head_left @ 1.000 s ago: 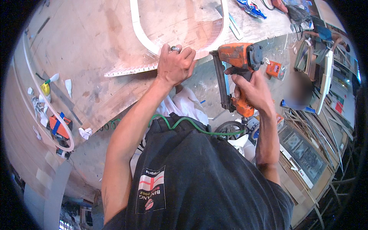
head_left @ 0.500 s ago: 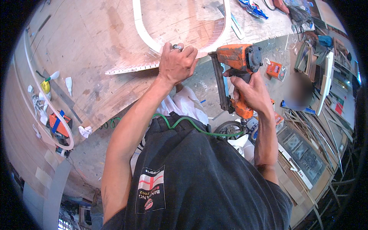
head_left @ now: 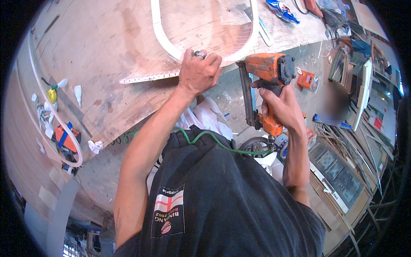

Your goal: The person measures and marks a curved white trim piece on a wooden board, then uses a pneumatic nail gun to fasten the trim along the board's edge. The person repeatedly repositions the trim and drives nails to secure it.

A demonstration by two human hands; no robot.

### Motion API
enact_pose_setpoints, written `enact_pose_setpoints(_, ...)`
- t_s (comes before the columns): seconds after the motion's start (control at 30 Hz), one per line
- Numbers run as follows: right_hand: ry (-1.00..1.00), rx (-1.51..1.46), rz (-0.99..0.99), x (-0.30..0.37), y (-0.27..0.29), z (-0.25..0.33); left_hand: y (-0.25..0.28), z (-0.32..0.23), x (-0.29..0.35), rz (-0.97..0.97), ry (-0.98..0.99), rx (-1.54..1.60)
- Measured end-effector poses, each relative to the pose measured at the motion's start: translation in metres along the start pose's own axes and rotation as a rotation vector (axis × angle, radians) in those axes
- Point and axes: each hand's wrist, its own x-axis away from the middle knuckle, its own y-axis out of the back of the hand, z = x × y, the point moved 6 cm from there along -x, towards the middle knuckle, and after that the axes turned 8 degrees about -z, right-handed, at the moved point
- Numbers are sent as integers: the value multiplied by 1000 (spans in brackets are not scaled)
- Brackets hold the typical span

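An orange pneumatic nail gun [head_left: 266,66] is in my right hand [head_left: 283,105], its fingers wrapped round the dark grip. The gun's nose sits just right of the white rounded frame [head_left: 159,32], apart from it. A green air hose [head_left: 205,136] runs from the gun's base across my waist. At the bench's near edge, my left hand [head_left: 199,70] is closed over the frame's bottom bend. There a white strip with cross cuts [head_left: 147,77] runs out to the left beneath the hand. My palm hides where strip and frame meet.
The plywood bench [head_left: 102,47] spreads ahead and left. On it lie a larger curved frame [head_left: 36,77], an orange and black tool [head_left: 67,138] and a blue package [head_left: 282,10]. An orange box [head_left: 307,80] sits on the floor; scrap strips [head_left: 359,147] pile up at right.
My right hand and the nail gun have shifted slightly right and down, away from the frame. My left hand keeps its hold on the frame.
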Motion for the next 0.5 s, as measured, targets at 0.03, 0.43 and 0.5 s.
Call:
enact_pose_setpoints(0.03, -39, -4, 23, 1, 1, -1, 0, 0, 0, -4, -2, 6)
enact_pose_setpoints(0.43, 13, 44, 17, 1, -8, 3, 0, -1, 0, 18, 9, 3)
enact_pose_setpoints(0.5, 13, 47, 25, 0, -9, 2, 1, -1, 0, -2, 10, 9)
